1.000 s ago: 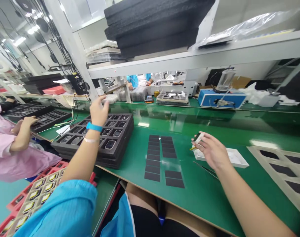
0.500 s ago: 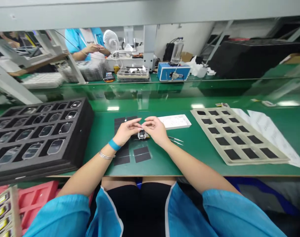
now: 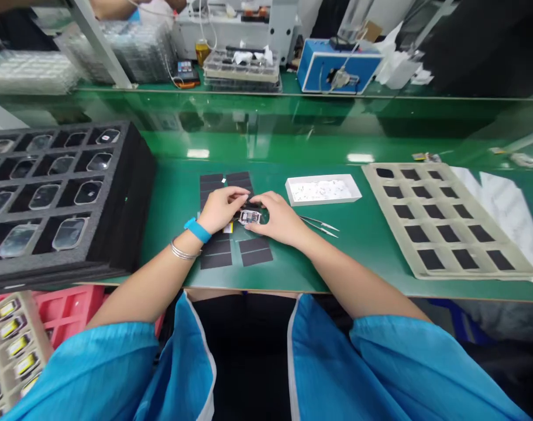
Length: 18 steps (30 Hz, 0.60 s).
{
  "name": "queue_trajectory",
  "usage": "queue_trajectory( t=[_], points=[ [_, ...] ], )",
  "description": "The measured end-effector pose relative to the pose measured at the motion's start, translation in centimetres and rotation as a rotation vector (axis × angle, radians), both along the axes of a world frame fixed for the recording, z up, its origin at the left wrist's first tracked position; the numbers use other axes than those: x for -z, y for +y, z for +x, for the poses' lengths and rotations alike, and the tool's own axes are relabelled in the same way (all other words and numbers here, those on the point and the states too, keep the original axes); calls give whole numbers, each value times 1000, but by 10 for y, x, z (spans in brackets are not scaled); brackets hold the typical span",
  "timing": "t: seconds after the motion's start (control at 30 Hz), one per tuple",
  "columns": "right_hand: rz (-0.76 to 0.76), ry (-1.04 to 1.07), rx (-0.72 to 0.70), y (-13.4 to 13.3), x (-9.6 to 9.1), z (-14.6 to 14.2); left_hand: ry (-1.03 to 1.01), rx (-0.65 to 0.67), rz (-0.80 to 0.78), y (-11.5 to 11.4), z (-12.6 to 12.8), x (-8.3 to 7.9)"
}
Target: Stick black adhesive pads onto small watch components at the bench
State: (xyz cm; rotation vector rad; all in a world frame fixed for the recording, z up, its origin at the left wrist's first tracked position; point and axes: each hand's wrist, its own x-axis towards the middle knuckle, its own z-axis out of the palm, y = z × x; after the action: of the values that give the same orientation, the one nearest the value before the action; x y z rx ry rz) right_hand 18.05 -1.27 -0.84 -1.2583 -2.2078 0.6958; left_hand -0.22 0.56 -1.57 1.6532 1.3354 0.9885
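A small electronic device (image 3: pixel 250 217), open with its silvery inner parts showing, lies between my two hands over the green bench. My right hand (image 3: pixel 278 221) has its thumb and fingers around the device's right side and far edge. Closed in a pinch at the device's upper left is my left hand (image 3: pixel 222 209); whatever is between its fingertips is too small to make out. Beneath and around them are black rectangular sheets (image 3: pixel 256 251). A yellow and white bit (image 3: pixel 228 227) shows by the left thumb. Two metal tweezers (image 3: pixel 319 225) lie right of my right hand.
A white box (image 3: pixel 323 190) of small pieces stands behind the tweezers. At right is a beige tray (image 3: pixel 395 234) with black pads. A stacked black foam tray (image 3: pixel 112 216) of clear-faced parts rises at left. Red trays (image 3: pixel 64 310) sit low left. A blue machine (image 3: pixel 310 64) stands beyond.
The view has tilted down toward the bench. My fingertips, close together before, have spread apart, and more of the device shows. My right hand has gone from a pinch to gripping round the device.
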Motion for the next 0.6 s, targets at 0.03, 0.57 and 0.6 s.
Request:
queue_trajectory(
  t=[0.03,0.57,0.6],
  points=[
    [3,-50,1,0,-1,0,18,3,7,0,-1,-2],
    [423,151,-301,5,-13,19,-408,158,-410,-8,-11,-17],
    [445,173,-261,4,-14,19,-468,167,-437,-9,-12,-20]
  ],
)
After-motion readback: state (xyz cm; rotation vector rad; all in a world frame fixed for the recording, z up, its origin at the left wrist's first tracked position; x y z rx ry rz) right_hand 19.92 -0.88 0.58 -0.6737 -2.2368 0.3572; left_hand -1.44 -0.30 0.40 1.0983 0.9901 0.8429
